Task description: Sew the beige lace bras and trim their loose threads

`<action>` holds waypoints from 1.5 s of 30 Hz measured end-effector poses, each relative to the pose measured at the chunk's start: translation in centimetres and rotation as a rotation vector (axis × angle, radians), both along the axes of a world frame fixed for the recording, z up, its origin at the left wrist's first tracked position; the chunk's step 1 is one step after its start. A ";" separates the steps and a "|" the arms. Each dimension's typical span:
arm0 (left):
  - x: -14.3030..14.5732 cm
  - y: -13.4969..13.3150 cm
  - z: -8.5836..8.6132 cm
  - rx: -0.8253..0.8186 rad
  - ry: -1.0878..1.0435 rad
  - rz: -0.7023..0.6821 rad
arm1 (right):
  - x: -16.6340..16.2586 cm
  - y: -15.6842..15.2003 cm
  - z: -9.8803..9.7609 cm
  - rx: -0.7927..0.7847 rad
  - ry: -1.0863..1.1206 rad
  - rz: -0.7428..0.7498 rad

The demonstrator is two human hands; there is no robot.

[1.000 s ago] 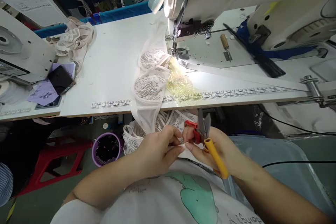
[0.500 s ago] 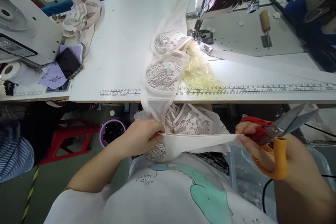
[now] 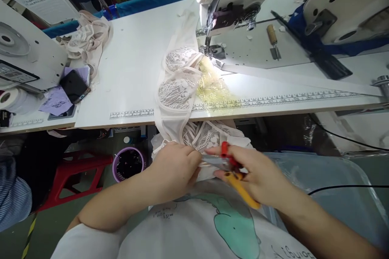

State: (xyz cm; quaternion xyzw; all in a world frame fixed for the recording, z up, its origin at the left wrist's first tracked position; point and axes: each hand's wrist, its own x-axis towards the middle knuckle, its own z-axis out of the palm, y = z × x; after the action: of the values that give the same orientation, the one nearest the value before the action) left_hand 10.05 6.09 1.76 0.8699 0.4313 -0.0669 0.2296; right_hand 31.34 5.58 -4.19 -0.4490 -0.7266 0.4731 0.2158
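My right hand (image 3: pixel 258 170) grips scissors (image 3: pixel 235 182) with one red and one yellow handle. Their blades point left toward my left hand (image 3: pixel 174 170), which is closed on the edge of a pale lace bra (image 3: pixel 179 94). The blades lie over the white fabric beside my left fingers; how far apart they are is blurred. From the sewing machine's needle area (image 3: pixel 209 48) the bra runs down over the table edge to my lap, where more lace pieces (image 3: pixel 209 134) are bunched. Thin yellow plastic film (image 3: pixel 212 87) lies right of the cups.
A printed ruler (image 3: pixel 273 99) runs along the table's front edge. A wooden-handled tool (image 3: pixel 272 36) lies by the machine. At left are more bras (image 3: pixel 88 36) and a black phone (image 3: pixel 74 85). Below stand a purple bin (image 3: pixel 129 164), a red stool (image 3: pixel 75 176) and a clear tub (image 3: pixel 331 178).
My right hand has moved left with the scissors, from the stretched fabric's far end to beside my left hand. The blades have swung round to point left. The view has shifted right.
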 end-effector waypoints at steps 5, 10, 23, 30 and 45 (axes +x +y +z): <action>-0.3 -0.1 -0.6 0.046 -0.056 -0.017 | -3.0 0.5 0.4 -0.060 -0.018 0.069; -3.6 0.5 -0.8 0.006 -0.103 -0.059 | -2.4 0.9 0.6 -0.190 0.120 0.087; -7.9 0.7 -0.9 -0.241 -0.585 0.209 | -0.8 0.9 -0.3 -0.163 0.114 0.111; -6.6 0.4 0.2 -0.177 -0.631 0.297 | -0.9 0.7 0.6 0.081 0.091 0.063; -4.5 -1.5 -0.7 0.400 -0.618 0.009 | 1.4 -1.3 -2.3 0.842 -0.037 -0.162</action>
State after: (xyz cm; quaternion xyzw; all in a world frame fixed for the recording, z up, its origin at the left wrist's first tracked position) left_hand 5.56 4.55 1.05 0.8749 0.3500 0.2855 0.1747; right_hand 32.79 4.29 -6.45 -0.3859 -0.8224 0.1083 0.4037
